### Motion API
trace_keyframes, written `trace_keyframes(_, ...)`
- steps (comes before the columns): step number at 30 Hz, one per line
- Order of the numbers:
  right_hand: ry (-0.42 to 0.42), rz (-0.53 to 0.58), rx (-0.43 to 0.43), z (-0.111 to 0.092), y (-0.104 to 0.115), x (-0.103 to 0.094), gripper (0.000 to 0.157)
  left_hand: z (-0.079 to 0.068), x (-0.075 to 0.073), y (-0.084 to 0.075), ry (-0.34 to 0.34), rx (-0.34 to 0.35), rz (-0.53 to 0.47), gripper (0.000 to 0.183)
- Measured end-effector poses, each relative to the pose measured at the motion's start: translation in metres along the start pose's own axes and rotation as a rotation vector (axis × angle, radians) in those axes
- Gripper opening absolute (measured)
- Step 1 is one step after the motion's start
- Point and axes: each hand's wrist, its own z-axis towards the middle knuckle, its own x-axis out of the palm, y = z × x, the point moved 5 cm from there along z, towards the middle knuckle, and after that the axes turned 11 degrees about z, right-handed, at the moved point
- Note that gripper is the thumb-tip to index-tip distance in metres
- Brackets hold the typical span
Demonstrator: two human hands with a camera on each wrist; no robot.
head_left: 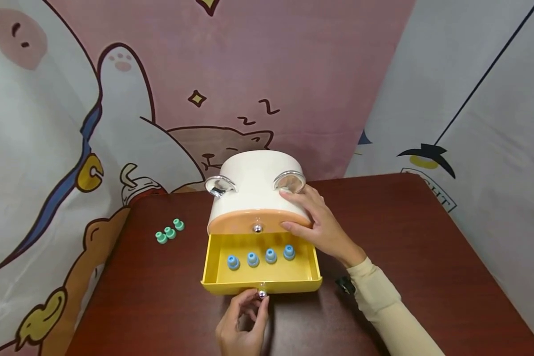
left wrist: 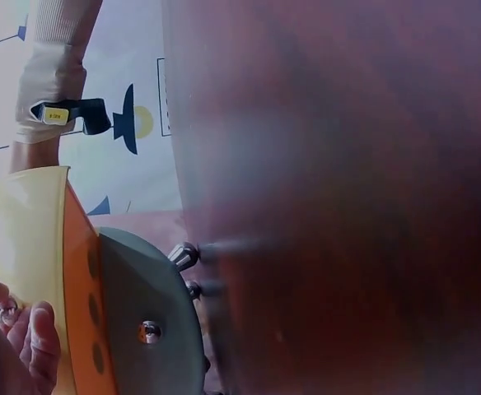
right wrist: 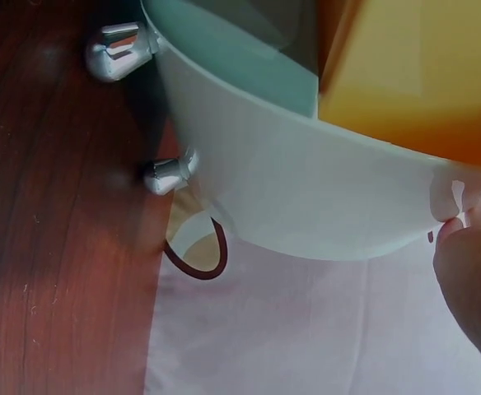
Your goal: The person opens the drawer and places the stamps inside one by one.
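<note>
A white drawer box (head_left: 260,173) with silver ear-like loops stands at the middle of the table. Its yellow lower drawer (head_left: 261,287) is pulled out toward me. Several small blue pegs (head_left: 271,255) stand in a row inside. My left hand (head_left: 242,329) pinches the drawer's silver knob (head_left: 262,293) between thumb and fingers, also visible in the left wrist view. On the box's right side, my right hand (head_left: 322,225) holds the body, thumb at the front edge and fingers near the right loop (head_left: 289,182). The orange upper drawer (head_left: 231,225) is closed.
Three small green pegs (head_left: 170,233) stand on the brown table (head_left: 169,296) left of the box. A cloth with cartoon animals (head_left: 293,74) hangs behind the table. Silver feet (right wrist: 168,174) stick out from the box's underside in the right wrist view.
</note>
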Motion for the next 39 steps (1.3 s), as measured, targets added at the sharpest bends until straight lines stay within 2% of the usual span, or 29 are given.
trace_keyframes(2, 0.005, -0.014, -0.001, 0.0, 0.001, -0.001, 0.069, 0.0, 0.002, 0.005, 0.016, -0.022, -0.011, 0.022)
trace_keyframes(7, 0.031, -0.048, 0.009, -0.002, 0.0, 0.0, 0.064, 0.006, 0.007, 0.012, 0.069, -0.078, -0.017, 0.042)
trace_keyframes(11, 0.054, -0.058, -0.006, -0.005, 0.001, 0.002, 0.059, 0.014, 0.009, 0.015, 0.109, -0.11, -0.006, 0.039)
trace_keyframes(16, 0.083, -0.07, -0.008, -0.007, 0.004, 0.004, 0.072, 0.027, 0.012, 0.019, 0.155, -0.144, 0.039, 0.037)
trace_keyframes(23, 0.109, -0.113, 0.014, -0.01, 0.006, 0.006, 0.084, 0.047, 0.023, 0.029, 0.214, -0.188, 0.009, 0.029)
trace_keyframes(29, 0.109, -0.217, -0.057, -0.009, 0.002, 0.009, 0.098, 0.059, 0.032, 0.038, 0.231, -0.204, -0.011, 0.024)
trace_keyframes(34, 0.072, -0.281, -0.123, -0.007, 0.001, 0.009, 0.095, 0.066, 0.038, 0.044, 0.235, -0.222, -0.014, 0.021)
trace_keyframes(39, 0.028, -0.286, -0.157, -0.009, -0.001, 0.009, 0.097, 0.067, 0.046, 0.049, 0.219, -0.25, -0.053, 0.019)
